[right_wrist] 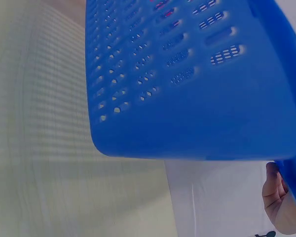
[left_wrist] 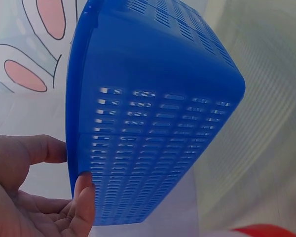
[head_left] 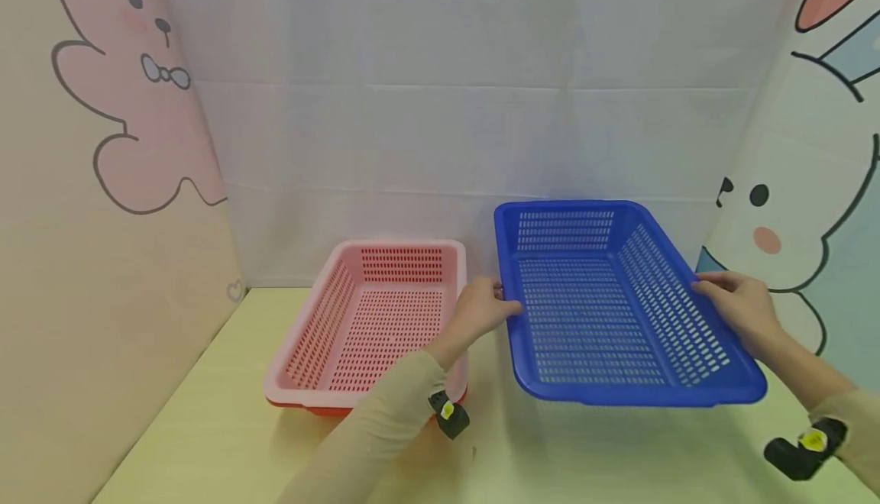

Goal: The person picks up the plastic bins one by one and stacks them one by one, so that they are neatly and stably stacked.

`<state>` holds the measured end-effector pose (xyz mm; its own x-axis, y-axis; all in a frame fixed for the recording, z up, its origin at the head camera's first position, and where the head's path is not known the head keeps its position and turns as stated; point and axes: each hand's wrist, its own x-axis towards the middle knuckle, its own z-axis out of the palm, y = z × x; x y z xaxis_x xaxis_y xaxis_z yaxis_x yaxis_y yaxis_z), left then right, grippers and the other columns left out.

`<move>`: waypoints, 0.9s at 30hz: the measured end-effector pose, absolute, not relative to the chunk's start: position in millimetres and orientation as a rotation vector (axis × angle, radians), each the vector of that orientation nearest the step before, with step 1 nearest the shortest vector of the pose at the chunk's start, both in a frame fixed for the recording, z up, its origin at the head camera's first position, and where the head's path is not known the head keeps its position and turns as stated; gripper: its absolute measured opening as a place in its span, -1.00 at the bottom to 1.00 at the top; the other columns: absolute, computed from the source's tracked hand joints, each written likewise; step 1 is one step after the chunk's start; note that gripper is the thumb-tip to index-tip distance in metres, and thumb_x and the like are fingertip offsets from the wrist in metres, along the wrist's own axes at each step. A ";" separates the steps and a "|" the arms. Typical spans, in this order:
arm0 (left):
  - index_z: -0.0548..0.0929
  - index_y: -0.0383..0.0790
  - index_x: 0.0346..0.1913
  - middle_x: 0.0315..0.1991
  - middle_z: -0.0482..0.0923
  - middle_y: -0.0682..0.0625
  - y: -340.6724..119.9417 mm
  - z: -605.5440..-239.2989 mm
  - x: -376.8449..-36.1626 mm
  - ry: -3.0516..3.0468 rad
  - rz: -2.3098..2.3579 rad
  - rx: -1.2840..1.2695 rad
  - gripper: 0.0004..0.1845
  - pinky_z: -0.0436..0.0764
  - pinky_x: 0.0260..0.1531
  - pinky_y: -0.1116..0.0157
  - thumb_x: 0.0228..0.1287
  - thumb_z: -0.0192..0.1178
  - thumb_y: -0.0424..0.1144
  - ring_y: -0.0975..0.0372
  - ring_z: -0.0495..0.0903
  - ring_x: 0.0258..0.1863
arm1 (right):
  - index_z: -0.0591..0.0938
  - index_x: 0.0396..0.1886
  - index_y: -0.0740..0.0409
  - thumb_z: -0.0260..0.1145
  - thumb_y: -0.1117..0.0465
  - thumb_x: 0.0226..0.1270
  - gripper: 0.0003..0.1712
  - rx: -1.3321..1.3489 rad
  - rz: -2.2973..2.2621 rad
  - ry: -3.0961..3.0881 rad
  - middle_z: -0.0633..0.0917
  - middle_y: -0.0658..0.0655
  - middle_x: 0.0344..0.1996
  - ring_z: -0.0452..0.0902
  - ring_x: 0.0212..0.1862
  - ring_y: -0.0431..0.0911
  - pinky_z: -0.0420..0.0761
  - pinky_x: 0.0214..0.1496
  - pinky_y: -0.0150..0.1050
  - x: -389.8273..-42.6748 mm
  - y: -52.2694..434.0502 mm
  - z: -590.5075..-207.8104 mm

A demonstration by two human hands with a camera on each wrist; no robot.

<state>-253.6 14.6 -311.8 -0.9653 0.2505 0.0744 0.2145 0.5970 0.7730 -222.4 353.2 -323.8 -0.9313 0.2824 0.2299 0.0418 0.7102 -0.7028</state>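
A blue plastic basket (head_left: pixel 639 395) with slotted sides and base is held up over the right part of the table, its inside facing me. My left hand (head_left: pixel 474 309) pinches its left rim, thumb on the inner side and fingers behind. In the left wrist view the thumb and fingers of that left hand (left_wrist: pixel 44 190) close on the rim of the blue basket (left_wrist: pixel 148 94). Its right rim is gripped by my right hand (head_left: pixel 742 309), whose fingertips are partly hidden. From the right wrist, the outer wall of the blue basket (right_wrist: pixel 197 118) fills much of the view.
Left of the blue basket, a pink basket (head_left: pixel 289 366) rests on the pale yellow table (head_left: pixel 227 412), with red plastic (head_left: pixel 330 411) showing beneath its rim. A white sheet (head_left: pixel 412 137) hangs behind. Cartoon-printed walls (head_left: pixel 846 244) stand on both sides.
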 end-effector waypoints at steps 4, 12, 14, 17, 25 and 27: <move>0.57 -0.42 -0.07 -0.30 0.64 -0.12 7.2 -309.3 -251.5 2.738 1.384 0.393 -0.59 0.56 -0.35 0.32 0.01 0.27 -0.25 0.18 0.59 -0.33 | 0.36 0.09 0.56 0.01 0.08 0.34 -0.41 -0.224 1.103 -2.601 0.52 0.49 -0.17 0.48 -0.56 -0.34 0.55 -0.55 -0.36 -221.0 347.4 -320.0; 0.57 -0.41 -0.06 -0.29 0.62 -0.13 -12.4 -307.8 -254.1 2.718 1.458 0.376 -0.58 0.58 -0.30 0.26 -0.03 0.26 -0.26 0.14 0.58 -0.30 | 0.33 0.13 0.55 0.02 0.05 0.35 -0.38 -0.189 1.186 -2.659 0.57 0.33 -0.23 0.50 -0.51 -0.33 0.57 -0.48 -0.38 -219.5 333.1 -308.5; 0.56 -0.42 -0.04 -0.27 0.62 -0.14 -17.7 -307.4 -255.1 2.713 1.478 0.369 -0.57 0.58 -0.28 0.25 -0.02 0.25 -0.27 0.13 0.58 -0.28 | 0.33 0.13 0.55 0.02 0.05 0.36 -0.38 -0.172 1.198 -2.678 0.57 0.31 -0.21 0.49 -0.49 -0.36 0.55 -0.46 -0.43 -218.6 329.2 -306.8; 0.53 -0.44 -0.01 -0.25 0.60 -0.15 -25.8 -306.1 -256.2 2.709 1.496 0.365 -0.54 0.59 -0.28 0.25 -0.01 0.24 -0.29 0.13 0.58 -0.27 | 0.33 0.14 0.54 0.03 0.04 0.36 -0.38 -0.155 1.228 -2.685 0.58 0.18 -0.24 0.44 -0.44 -0.43 0.50 -0.42 -0.51 -217.3 323.2 -304.4; 0.57 -0.41 -0.08 -0.38 0.58 -0.08 -53.4 -296.8 -260.2 2.734 1.516 0.365 -0.60 0.56 -0.43 0.34 -0.04 0.24 -0.31 0.21 0.53 -0.45 | 0.33 0.15 0.50 0.06 0.00 0.34 -0.35 -0.103 1.345 -2.647 0.51 -0.25 -0.42 0.42 -0.38 -0.47 0.48 -0.35 -0.53 -213.5 303.4 -295.5; 0.58 -0.40 -0.09 -0.38 0.59 -0.07 -60.9 -291.7 -260.5 2.763 1.483 0.362 -0.60 0.54 -0.42 0.34 -0.06 0.24 -0.29 0.21 0.53 -0.43 | 0.33 0.16 0.50 0.07 -0.01 0.33 -0.34 -0.087 1.362 -2.648 0.52 -0.23 -0.41 0.43 -0.38 -0.47 0.50 -0.34 -0.53 -212.4 298.1 -293.0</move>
